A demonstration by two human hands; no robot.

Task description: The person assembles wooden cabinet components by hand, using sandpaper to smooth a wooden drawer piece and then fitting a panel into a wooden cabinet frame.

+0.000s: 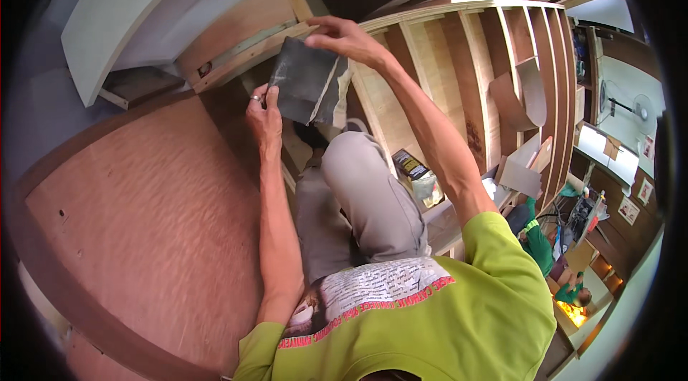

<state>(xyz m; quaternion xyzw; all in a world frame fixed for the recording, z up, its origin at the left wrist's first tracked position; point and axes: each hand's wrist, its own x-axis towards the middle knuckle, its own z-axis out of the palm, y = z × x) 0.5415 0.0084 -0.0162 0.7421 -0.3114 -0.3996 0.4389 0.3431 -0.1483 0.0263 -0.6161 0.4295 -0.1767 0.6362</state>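
Observation:
A dark grey, roughly square sheet (304,84) with a worn pale crease and a ragged light edge is held up above my knees; it resembles sandpaper. My left hand (265,117) is closed on its left edge, thumb on top. At the sheet's upper edge is my right hand (347,41), its fingers stretched out and apart. The right thumb lies at the sheet's top corner, while the fingertips reach over the light wooden rail (247,59) behind it. Whether those fingertips touch the rail I cannot tell.
A reddish plywood panel (143,230) with a dark rim fills the left. Ribbed wooden framing (444,59) curves across the right, with a dark-labelled container (412,166) beside my knee. A curved white piece (118,16) stands upper left. A person in green (536,245) is far right.

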